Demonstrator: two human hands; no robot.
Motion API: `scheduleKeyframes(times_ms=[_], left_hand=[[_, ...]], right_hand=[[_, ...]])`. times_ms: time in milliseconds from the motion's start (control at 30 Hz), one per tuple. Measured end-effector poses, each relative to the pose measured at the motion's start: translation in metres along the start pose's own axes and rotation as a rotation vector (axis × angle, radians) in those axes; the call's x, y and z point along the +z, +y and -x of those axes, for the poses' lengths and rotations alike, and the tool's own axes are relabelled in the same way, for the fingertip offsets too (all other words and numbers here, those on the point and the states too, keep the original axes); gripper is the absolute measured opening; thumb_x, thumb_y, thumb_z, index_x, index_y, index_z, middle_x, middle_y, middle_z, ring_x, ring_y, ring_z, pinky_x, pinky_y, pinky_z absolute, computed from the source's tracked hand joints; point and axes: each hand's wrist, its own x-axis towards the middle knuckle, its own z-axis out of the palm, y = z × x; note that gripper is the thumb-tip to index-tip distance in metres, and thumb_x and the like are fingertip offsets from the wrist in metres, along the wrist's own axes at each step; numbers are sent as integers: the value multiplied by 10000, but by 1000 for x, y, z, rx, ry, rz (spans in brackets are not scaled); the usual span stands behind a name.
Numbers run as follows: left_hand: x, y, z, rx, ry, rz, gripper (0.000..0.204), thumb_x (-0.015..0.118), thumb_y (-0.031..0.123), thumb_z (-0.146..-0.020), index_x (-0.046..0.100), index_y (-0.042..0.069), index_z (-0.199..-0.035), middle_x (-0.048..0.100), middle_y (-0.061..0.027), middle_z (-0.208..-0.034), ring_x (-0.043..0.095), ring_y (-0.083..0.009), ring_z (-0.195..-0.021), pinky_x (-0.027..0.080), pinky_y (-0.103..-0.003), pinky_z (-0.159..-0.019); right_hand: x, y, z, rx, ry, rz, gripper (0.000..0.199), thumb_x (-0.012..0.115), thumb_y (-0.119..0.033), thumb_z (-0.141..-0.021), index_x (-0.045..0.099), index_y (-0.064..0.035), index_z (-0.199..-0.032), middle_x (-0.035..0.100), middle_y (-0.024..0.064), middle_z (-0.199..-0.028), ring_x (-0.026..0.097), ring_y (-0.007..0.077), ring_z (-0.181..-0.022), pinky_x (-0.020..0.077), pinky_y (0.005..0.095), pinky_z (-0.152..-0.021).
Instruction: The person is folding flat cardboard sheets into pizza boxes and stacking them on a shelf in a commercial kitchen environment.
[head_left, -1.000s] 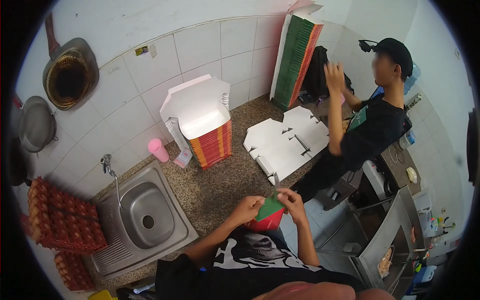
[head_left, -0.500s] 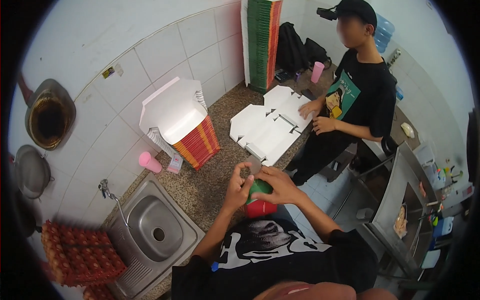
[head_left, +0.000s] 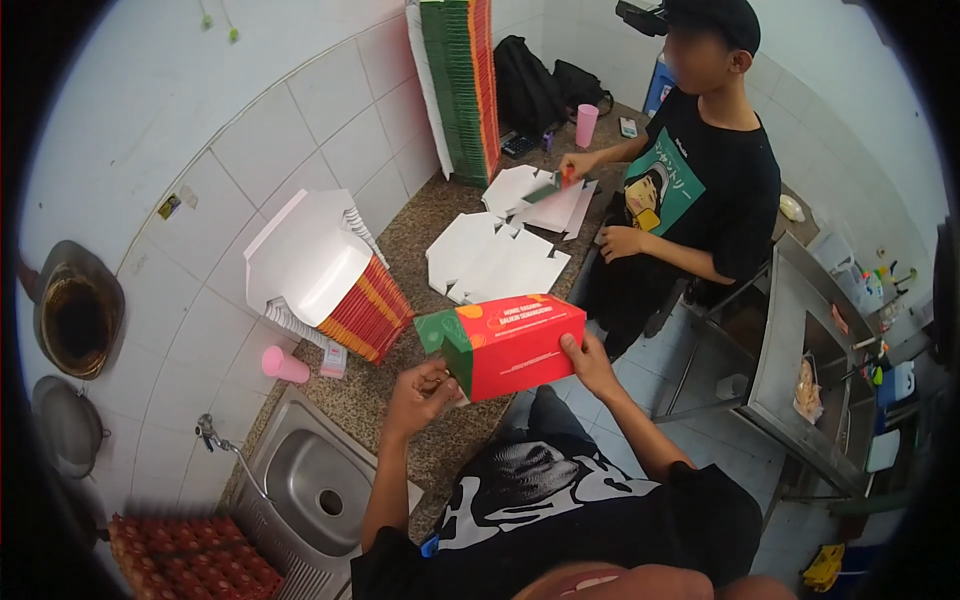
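A folded cardboard box (head_left: 525, 350), red with a green end and green flap, is held up in front of me above the counter's edge. My right hand (head_left: 592, 370) grips its right end, thumb on the red face. At the lower corner of the green end, my left hand (head_left: 420, 395) pinches the cardboard with bent fingers; part of the grip is hidden. Beyond the box, flat white carton blanks (head_left: 495, 258) lie on the counter. Left of it stands a stack of nested boxes (head_left: 365, 315), white inside with red and orange sides.
Across the counter a co-worker (head_left: 700, 170) handles another carton blank. A tall stack of green and red cardboard (head_left: 460, 90) stands by the wall. Pink cups (head_left: 285, 365), a steel sink (head_left: 315, 490) and egg trays (head_left: 190, 560) are at left; a steel table (head_left: 780, 370) is at right.
The box has turned to show its long red face, and my hands have spread apart to its two ends. The co-worker has lifted part of a blank. My view has shifted slightly.
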Motion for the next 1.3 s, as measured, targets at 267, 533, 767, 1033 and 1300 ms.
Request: scheduleKeyframes(times_ms=[267, 533, 767, 1033, 1300], left_hand=[[13, 32, -1, 73, -160, 11, 335, 706, 175, -892, 614, -23, -1146, 683, -67, -898, 639, -103, -738, 526, -270, -635], [43, 14, -1, 143, -154, -437, 244, 669, 179, -920, 640, -25, -1051, 690, -5, -851, 601, -145, -634, 487, -320, -569], [67, -10, -2, -454, -490, -13, 399, 642, 410, -921, 619, 89, -1156, 687, -33, -1013, 660, -156, -899, 524, -280, -647], [93, -60, -24, -635, -560, 424, 267, 576, 270, -970, 590, 30, -1085, 644, -16, -855, 549, -55, -598, 394, -203, -447], [91, -32, -36, -505, -462, 147, 268, 534, 266, -998, 633, 18, -976, 583, -14, -682, 476, -50, -500, 346, -193, -429]], right_hand=[[-1, -16, -1, 93, -124, -6, 591, 563, -477, -949, 532, -2, -1300, 653, 138, -1126, 611, 193, -1032, 452, 336, -932], [9, -34, -14, -506, -211, 562, 475, 600, -390, -931, 602, -31, -1241, 609, 165, -1193, 566, 250, -1117, 426, 366, -965], [17, -29, 1, -278, -560, -191, 295, 686, -188, -880, 672, -28, -1126, 594, 66, -972, 543, 163, -940, 423, 303, -840], [-30, -38, -3, -101, -962, 262, 285, 760, -236, -819, 720, -109, -1071, 588, 42, -857, 548, 157, -776, 419, 287, -661], [-21, -33, 21, -148, -285, 482, 226, 737, -211, -808, 715, -129, -1018, 592, 85, -874, 558, 231, -663, 442, 344, -604]])
